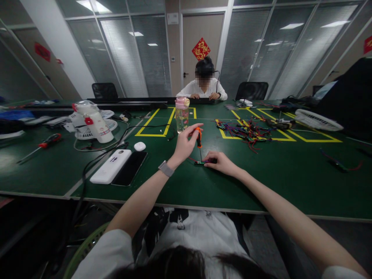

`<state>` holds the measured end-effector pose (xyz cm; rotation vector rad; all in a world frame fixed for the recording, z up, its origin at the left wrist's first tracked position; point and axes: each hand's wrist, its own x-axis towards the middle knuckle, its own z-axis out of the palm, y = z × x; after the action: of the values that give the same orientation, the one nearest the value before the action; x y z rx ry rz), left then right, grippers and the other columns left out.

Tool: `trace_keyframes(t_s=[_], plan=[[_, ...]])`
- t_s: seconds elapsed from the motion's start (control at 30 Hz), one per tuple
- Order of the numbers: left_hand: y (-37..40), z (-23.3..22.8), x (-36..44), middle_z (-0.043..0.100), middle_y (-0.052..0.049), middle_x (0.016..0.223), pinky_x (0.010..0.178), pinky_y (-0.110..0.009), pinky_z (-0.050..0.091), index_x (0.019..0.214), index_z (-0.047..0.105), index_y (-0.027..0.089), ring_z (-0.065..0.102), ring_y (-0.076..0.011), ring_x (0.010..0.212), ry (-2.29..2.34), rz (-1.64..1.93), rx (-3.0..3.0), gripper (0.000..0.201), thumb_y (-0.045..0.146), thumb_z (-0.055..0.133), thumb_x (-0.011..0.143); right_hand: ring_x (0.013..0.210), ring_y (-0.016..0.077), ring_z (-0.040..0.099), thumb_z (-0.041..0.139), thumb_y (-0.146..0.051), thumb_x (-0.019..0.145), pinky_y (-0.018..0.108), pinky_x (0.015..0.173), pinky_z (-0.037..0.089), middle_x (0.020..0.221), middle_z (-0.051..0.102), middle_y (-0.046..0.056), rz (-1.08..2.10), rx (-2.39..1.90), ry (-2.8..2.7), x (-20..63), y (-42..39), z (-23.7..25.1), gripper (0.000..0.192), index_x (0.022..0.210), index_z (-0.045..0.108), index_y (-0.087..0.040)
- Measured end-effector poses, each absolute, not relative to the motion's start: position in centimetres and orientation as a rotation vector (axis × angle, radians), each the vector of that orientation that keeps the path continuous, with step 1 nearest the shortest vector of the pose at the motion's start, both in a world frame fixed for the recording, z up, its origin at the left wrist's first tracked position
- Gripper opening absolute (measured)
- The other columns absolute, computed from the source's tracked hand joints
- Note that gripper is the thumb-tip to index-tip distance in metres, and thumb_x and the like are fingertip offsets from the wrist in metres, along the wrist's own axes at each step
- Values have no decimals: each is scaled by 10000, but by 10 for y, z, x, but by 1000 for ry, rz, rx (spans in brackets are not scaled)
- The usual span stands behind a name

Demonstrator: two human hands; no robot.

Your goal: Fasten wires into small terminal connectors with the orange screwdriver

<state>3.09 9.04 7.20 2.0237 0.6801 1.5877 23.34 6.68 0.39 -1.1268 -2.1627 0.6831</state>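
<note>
My left hand (187,142) grips the orange and black handle of a screwdriver (199,140), which stands nearly upright. Its thin shaft runs down to a small green circuit board (199,162) on the table. Thumb and fingers of my right hand (218,162) are closed on the right end of that board and hold it against the tabletop. A red wire comes off the board's left side. Exactly where the tip meets the board is too small to make out.
Behind my left hand stands a pink-lidded bottle (182,118). A white power bank (111,166), a phone (129,168) and an earbud case (140,146) lie to the left. Wired boards (247,130) are heaped at the right. Another screwdriver (43,146) lies far left. A person (203,87) sits opposite.
</note>
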Motion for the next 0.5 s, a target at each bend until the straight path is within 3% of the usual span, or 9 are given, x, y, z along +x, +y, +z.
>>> trace_keyframes(t_s=[0.17, 0.27, 0.37, 0.5], plan=[[89, 73, 30, 667, -25, 953, 769, -256, 539, 1015, 715, 208, 642, -137, 838, 764, 1655, 2092, 144, 319, 650, 948, 842, 204, 663, 731, -239, 817, 345, 806, 531, 902, 715, 73, 671, -1111, -2172, 234, 67, 4, 150, 939, 799, -185], [89, 71, 30, 656, -33, 974, 792, -270, 537, 1087, 703, 216, 640, -146, 873, 777, 1669, 2138, 199, 315, 547, 1010, 837, 206, 665, 731, -244, 817, 348, 800, 532, 907, 718, 79, 666, -1114, -2171, 234, 67, 3, 153, 939, 799, -181], [87, 69, 32, 672, -65, 1106, 928, -332, 520, 1228, 651, 217, 640, -178, 1033, 739, 1676, 2214, 282, 240, 437, 1046, 819, 201, 662, 731, -249, 817, 342, 783, 528, 909, 718, 79, 669, -1114, -2174, 234, 68, 3, 156, 940, 797, -180], [82, 68, 34, 688, -73, 1156, 962, -350, 509, 1294, 613, 221, 645, -180, 1060, 677, 1689, 2251, 310, 196, 449, 1033, 773, 181, 647, 736, -221, 801, 321, 747, 514, 877, 703, 61, 656, -1126, -2163, 233, 67, 3, 140, 921, 794, -179]])
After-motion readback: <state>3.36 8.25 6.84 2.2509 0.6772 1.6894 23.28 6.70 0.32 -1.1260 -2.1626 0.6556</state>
